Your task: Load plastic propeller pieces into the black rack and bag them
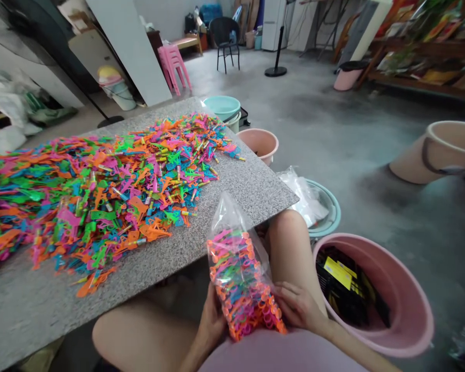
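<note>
A clear plastic bag (240, 268) packed with small bright plastic pieces leans between my lap and the table edge. Its top is loose and unfilled, while orange and pink ends crowd the lower part. My left hand (213, 315) presses around the bag's left side, its fingers partly hidden behind it. On the other side, my right hand (296, 305) grips the bag's right edge with bent fingers. A wide heap of loose plastic pieces (112, 191) in orange, pink, green and blue covers much of the speckled table (248, 181).
To my right stands a pink tub (406, 299) with dark and yellow items inside. A light-blue basin (335, 206) holds clear plastic bags (304, 194). Beyond the table corner are a peach bucket (269, 137) and a turquoise basin (220, 106). A beige bucket (414, 155) stands farther right.
</note>
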`<state>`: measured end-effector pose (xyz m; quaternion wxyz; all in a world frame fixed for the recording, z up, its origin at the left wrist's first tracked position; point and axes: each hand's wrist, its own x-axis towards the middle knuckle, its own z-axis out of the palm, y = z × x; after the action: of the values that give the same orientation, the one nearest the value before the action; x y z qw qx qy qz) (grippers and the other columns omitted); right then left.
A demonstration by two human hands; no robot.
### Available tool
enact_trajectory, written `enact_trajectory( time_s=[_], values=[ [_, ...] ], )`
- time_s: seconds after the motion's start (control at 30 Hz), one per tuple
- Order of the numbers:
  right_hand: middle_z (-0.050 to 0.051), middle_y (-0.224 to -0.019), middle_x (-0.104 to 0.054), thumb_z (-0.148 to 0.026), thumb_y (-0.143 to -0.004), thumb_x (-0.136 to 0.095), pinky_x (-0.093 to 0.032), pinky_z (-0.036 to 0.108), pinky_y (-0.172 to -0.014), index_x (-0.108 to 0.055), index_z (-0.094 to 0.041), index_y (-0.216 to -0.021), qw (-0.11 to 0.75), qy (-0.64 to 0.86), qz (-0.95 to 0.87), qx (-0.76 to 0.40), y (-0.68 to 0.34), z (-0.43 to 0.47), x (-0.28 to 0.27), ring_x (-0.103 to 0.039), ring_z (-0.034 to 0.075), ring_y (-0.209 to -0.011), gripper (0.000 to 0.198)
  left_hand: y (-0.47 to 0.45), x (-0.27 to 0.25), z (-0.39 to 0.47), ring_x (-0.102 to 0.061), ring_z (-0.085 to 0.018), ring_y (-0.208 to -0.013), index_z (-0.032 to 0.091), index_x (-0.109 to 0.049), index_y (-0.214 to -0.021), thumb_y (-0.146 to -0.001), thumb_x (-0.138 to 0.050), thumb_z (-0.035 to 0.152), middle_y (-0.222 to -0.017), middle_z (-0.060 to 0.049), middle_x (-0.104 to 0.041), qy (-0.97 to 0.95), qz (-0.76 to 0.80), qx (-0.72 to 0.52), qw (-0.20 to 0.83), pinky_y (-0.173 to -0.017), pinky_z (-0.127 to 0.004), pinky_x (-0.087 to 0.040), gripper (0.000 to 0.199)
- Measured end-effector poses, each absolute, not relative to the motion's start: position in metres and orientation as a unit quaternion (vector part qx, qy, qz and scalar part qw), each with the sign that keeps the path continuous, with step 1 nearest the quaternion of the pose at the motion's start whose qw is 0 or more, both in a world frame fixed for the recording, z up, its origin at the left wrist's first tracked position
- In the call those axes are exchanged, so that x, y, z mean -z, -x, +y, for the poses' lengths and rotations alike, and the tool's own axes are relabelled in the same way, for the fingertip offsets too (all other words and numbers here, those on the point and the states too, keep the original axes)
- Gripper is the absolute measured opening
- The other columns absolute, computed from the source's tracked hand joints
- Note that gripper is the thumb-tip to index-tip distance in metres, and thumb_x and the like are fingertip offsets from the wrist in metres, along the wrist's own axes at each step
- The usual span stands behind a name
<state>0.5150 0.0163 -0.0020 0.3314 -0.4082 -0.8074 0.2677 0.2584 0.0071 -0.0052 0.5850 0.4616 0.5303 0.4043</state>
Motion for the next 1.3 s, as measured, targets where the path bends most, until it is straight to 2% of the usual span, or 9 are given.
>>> enact_trajectory(
  time_s=[0.1,0.27,0.37,0.57,0.73,0.9,1.07,1.2,1.3],
  values=[
    [0.005,-0.085,-0.071,-0.019,-0.095,-0.042,-0.054,0.021,-0.062,-0.057,-0.021,-0.115,0.374,0.471,-0.760,-0.246,-0.510,0.013,0.002,-0.069,0.015,-0.071,0.025,-0.254,0.002,-0.004,-0.066,-0.027,-0.106,0.019,-0.049,-0.130,-0.071,-0.079,0.035,-0.117,-0.012,-0.068,-0.511,0.514,-0.382,0.573,-0.091,-0.036,-0.053,0.068],
    [0.002,-0.066,-0.067,-0.024,-0.098,-0.036,-0.047,0.021,-0.048,-0.059,-0.020,-0.092,0.368,0.486,-0.768,-0.194,-0.503,0.020,-0.002,-0.063,0.013,-0.052,0.025,-0.256,-0.012,-0.005,-0.071,-0.018,-0.075,0.017,-0.068,-0.092,-0.084,-0.056,0.026,-0.085,-0.005,-0.075,-0.636,0.551,-0.357,0.405,-0.069,-0.024,-0.055,0.017],
    [0.000,-0.058,-0.060,-0.023,-0.098,-0.035,-0.044,0.022,-0.048,-0.056,-0.020,-0.079,0.367,0.467,-0.782,-0.190,-0.506,0.026,-0.011,-0.058,0.012,-0.049,0.029,-0.258,-0.019,-0.003,-0.067,-0.014,-0.061,0.018,-0.068,-0.083,-0.084,-0.051,0.023,-0.071,-0.002,-0.073,-0.660,0.556,-0.373,0.340,-0.060,-0.020,-0.052,0.017],
    [0.002,-0.066,-0.064,-0.028,-0.100,-0.034,-0.043,0.022,-0.055,-0.059,-0.020,-0.084,0.394,0.482,-0.760,-0.188,-0.507,0.049,-0.048,-0.059,0.013,-0.057,0.031,-0.268,-0.045,0.005,-0.056,-0.011,-0.055,0.019,-0.057,-0.071,-0.088,-0.046,0.029,-0.062,0.002,-0.059,-0.646,0.576,-0.422,0.269,-0.055,-0.019,-0.045,0.022],
    [0.000,-0.055,-0.053,-0.038,-0.099,-0.036,-0.031,0.024,-0.052,-0.052,-0.021,-0.067,0.371,0.522,-0.762,-0.101,-0.504,0.110,-0.098,-0.047,0.012,-0.050,0.040,-0.274,-0.091,0.059,-0.043,-0.011,-0.051,0.021,-0.044,-0.067,-0.093,-0.038,0.034,-0.055,0.006,-0.045,-0.626,0.606,-0.438,0.221,-0.051,-0.020,-0.036,0.030],
    [-0.001,-0.052,-0.050,-0.035,-0.098,-0.035,-0.025,0.027,-0.052,-0.050,-0.021,-0.063,0.365,0.508,-0.779,-0.030,-0.504,0.164,-0.142,-0.043,0.013,-0.047,0.041,-0.267,-0.140,0.111,-0.044,-0.013,-0.051,0.022,-0.045,-0.062,-0.091,-0.040,0.036,-0.054,0.004,-0.044,-0.649,0.594,-0.441,0.179,-0.055,-0.024,-0.035,0.033],
    [0.004,-0.067,-0.059,-0.037,-0.099,-0.037,-0.035,0.026,-0.059,-0.057,-0.020,-0.071,0.455,0.492,-0.742,0.006,-0.499,0.170,-0.152,-0.054,0.015,-0.062,0.039,-0.263,-0.155,0.125,-0.048,-0.017,-0.064,0.022,-0.051,-0.068,-0.086,-0.046,0.037,-0.067,0.000,-0.050,-0.627,0.599,-0.481,0.132,-0.063,-0.028,-0.035,0.024],
    [0.006,-0.070,-0.063,-0.041,-0.095,-0.044,-0.042,0.027,-0.063,-0.063,-0.020,-0.076,0.515,0.483,-0.705,-0.070,-0.487,0.180,-0.152,-0.058,0.017,-0.066,0.034,-0.269,-0.150,0.146,-0.053,-0.018,-0.064,0.022,-0.053,-0.073,-0.085,-0.045,0.044,-0.067,-0.002,-0.055,-0.611,0.581,-0.499,0.200,-0.060,-0.028,-0.040,0.026],
    [0.001,-0.054,-0.057,-0.047,-0.088,-0.051,-0.040,0.025,-0.047,-0.057,-0.020,-0.065,0.536,0.492,-0.632,-0.266,-0.480,0.193,-0.154,-0.051,0.013,-0.047,0.036,-0.273,-0.145,0.164,-0.048,-0.014,-0.049,0.022,-0.045,-0.069,-0.087,-0.039,0.051,-0.055,0.003,-0.047,-0.598,0.555,-0.499,0.291,-0.050,-0.025,-0.041,0.034]
  ],
)
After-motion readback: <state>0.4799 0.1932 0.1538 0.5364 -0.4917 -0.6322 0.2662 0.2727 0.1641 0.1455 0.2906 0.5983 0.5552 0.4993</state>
